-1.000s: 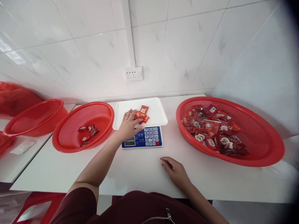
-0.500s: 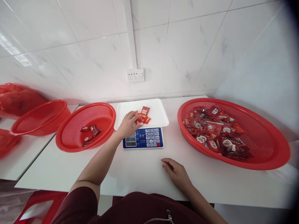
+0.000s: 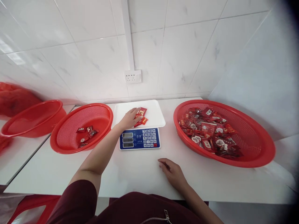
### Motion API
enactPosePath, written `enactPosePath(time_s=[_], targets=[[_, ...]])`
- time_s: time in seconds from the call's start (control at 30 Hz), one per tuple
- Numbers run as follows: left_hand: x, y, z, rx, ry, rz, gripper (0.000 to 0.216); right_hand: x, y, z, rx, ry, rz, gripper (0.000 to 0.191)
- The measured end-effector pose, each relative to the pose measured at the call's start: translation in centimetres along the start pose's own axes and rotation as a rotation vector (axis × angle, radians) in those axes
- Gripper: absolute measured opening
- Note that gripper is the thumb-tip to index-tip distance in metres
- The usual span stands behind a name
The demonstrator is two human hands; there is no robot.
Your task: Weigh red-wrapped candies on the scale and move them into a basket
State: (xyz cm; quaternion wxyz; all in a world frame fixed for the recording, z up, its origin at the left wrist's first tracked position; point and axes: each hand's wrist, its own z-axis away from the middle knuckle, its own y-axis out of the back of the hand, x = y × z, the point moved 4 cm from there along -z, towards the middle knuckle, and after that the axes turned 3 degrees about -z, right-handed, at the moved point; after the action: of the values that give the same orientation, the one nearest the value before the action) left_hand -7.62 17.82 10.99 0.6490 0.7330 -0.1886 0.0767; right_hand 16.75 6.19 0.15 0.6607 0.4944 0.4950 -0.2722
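White counter (image 3: 130,174): two mesh baskets (image 3: 70,137), one scale (image 3: 139,138). Left hand (image 3: 129,118) grip around packets (image 3: 141,116); right hand (image 3: 171,172) loose, flat.

A white, smooth-topped table (image 3: 130,174) is set against a tiled wall. On it are carried a small red plastic mesh basket (image 3: 67,143), a blue-faced electronic scale (image 3: 139,138) (white tray on top), and a large red plastic mesh basket (image 3: 257,152). A right hand (image 3: 173,172) is rested on its front.

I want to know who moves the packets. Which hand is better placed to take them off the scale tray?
Left. The left hand already lies on the packets on the tray; the right hand rests on the table, nearer the body.
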Motion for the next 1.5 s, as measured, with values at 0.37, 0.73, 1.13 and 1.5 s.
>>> enactPosePath(time_s=[0.37, 0.73, 1.13, 1.5], targets=[[-0.9, -0.5, -6.1, 0.010, 0.167, 0.057, 0.053, 0.3, -0.1, 0.0, 0.018, 0.002, -0.012, 0.024], [-0.5, 0.8, -6.6, 0.172, 0.174, 0.233, 0.016, 0.0, 0.0, 0.0, 0.015, 0.003, -0.018, 0.023], [-0.9, 2.4, -1.1, -0.001, 0.089, 0.201, 0.024, 0.0, 0.0, 0.0, -0.003, -0.001, -0.027, 0.022], [-0.6, 2.0, -0.6, -0.035, 0.020, 0.088, 0.030, 0.2, 0.0, 0.0, 0.008, 0.008, -0.010, 0.022]])
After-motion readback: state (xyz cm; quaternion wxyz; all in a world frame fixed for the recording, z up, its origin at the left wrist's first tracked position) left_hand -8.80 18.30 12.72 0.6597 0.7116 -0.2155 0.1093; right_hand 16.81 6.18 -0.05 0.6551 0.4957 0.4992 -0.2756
